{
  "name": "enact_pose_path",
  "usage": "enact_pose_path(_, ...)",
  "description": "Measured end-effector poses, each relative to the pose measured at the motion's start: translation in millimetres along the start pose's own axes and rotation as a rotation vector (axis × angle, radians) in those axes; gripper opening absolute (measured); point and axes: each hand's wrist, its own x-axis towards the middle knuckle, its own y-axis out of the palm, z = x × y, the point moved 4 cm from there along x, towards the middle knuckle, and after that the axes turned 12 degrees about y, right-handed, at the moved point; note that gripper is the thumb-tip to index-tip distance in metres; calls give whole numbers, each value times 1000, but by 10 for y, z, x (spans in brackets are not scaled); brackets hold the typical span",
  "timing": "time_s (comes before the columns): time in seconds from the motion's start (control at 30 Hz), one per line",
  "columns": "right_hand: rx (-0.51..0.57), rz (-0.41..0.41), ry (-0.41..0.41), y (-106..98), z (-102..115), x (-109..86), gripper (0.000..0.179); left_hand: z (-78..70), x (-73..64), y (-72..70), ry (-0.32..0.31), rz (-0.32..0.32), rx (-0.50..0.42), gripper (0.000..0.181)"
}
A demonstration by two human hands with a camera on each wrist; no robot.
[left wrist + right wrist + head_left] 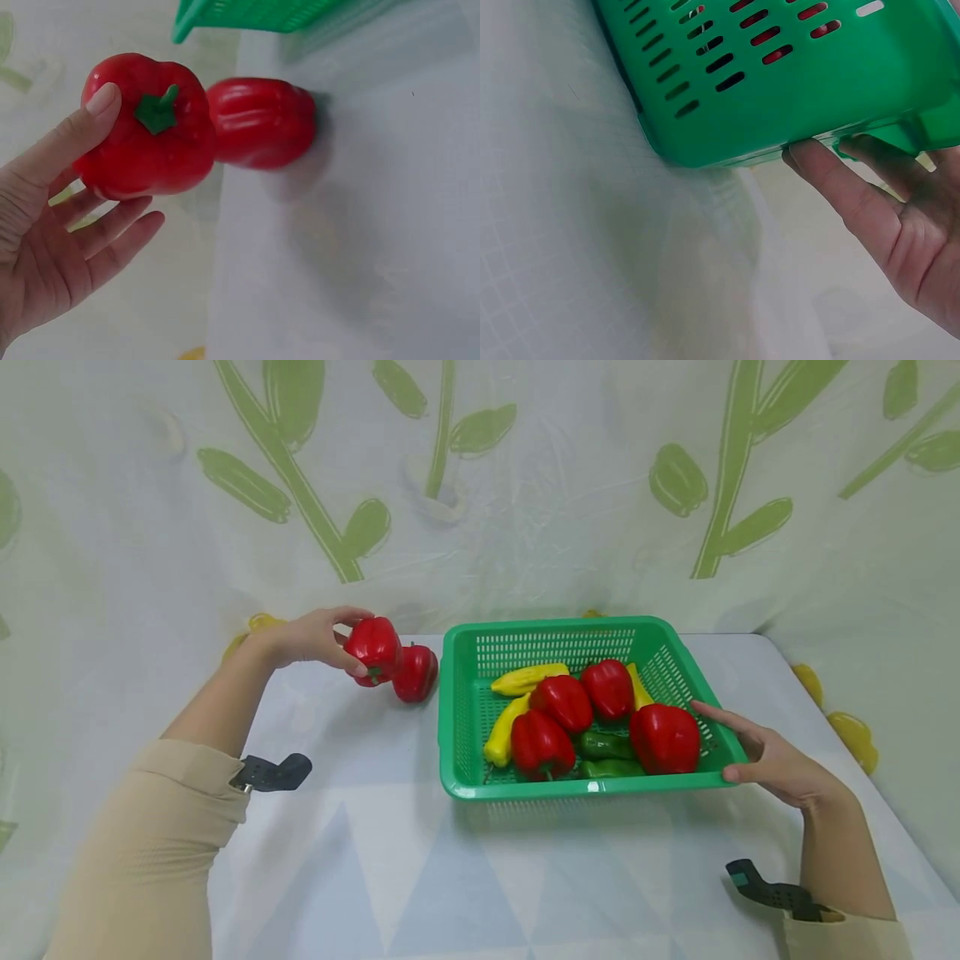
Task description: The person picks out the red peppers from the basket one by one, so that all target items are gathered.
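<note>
My left hand holds a red bell pepper above the table, thumb on one side near its green stem and fingers behind it. Just beyond it, a second red bell pepper lies on the table, left of the green plastic basket. At the basket's right front corner, my right hand grips the rim; the right wrist view shows its fingers against the basket wall. Inside the basket lie several red bell peppers, yellow peppers and green peppers.
The table bears a pale cloth with blue-grey triangles. Behind it hangs a light curtain with green leaf prints, which also runs along the right side. The basket takes up the table's middle and right.
</note>
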Motion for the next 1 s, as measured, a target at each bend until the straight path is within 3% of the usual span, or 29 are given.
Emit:
enact_pose_path(0.27,-4,-2,-3,6,10,2,76,372,-90,23,-53,-51,-37,90)
enact_pose_path(0.57,18,16,-23,17,9,13,75,777,-88,170,-95,-74,-12,97)
enact_pose_path(0.83,25,20,-33,20,7,19,75,949,36,277,-104,-94,22,96)
enact_pose_path(1.0,16,21,-26,16,3,18,75,1026,127,306,-75,-100,8,94)
